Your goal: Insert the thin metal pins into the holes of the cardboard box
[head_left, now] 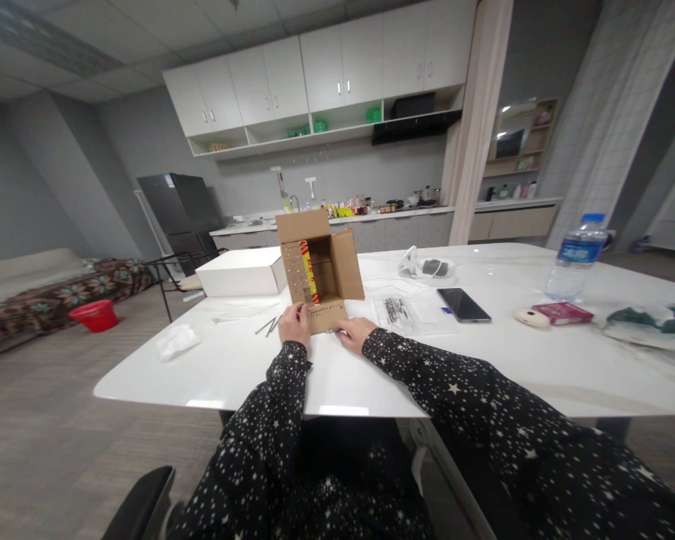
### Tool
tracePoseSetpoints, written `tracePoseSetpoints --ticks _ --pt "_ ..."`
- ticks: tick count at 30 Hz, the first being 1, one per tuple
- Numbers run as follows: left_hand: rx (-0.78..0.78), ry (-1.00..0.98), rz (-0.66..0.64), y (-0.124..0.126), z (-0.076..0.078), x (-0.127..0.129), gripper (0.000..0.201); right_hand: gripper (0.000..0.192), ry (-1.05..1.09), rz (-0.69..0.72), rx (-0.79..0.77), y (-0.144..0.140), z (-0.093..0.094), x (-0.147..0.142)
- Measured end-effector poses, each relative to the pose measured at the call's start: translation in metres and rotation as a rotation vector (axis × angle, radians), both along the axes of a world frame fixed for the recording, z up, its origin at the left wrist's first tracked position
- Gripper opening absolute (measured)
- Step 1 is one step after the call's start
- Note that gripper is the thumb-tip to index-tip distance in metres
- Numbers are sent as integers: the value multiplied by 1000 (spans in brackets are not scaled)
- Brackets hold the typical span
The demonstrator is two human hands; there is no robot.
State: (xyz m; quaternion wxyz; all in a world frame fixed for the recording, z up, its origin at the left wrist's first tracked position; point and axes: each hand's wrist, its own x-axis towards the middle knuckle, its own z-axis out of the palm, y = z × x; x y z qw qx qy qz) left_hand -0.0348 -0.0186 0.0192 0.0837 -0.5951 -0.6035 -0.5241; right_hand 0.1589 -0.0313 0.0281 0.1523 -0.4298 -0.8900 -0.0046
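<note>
An open cardboard box (pixel 346 262) stands on its side on the white table, its opening toward me and its flaps spread. Rows of small metallic studs dot its left flap, beside a red and yellow strip. A line of small dark holes or dots crosses the lower flap. My left hand (pixel 295 324) is closed on the left edge of that lower flap. At the flap's right corner, my right hand (pixel 356 333) has its fingers pinched together; what is between them is too small to name. Thin metal rods (pixel 270 325) lie left of my left hand.
Behind the box is a white box (pixel 241 271). To the right lie a clear case of metal pieces (pixel 397 310), a phone (pixel 463 304), a white cabled device (pixel 427 266), a water bottle (pixel 577 259) and a dark red packet (pixel 563 313). Crumpled tissue (pixel 178 342) lies left.
</note>
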Motion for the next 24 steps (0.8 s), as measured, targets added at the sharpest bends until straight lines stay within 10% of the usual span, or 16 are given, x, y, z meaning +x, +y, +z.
tracePoseSetpoints --ticks 24 --pt "-231 144 40 -7 3 5 30 27 11 2 -6 0 0 0"
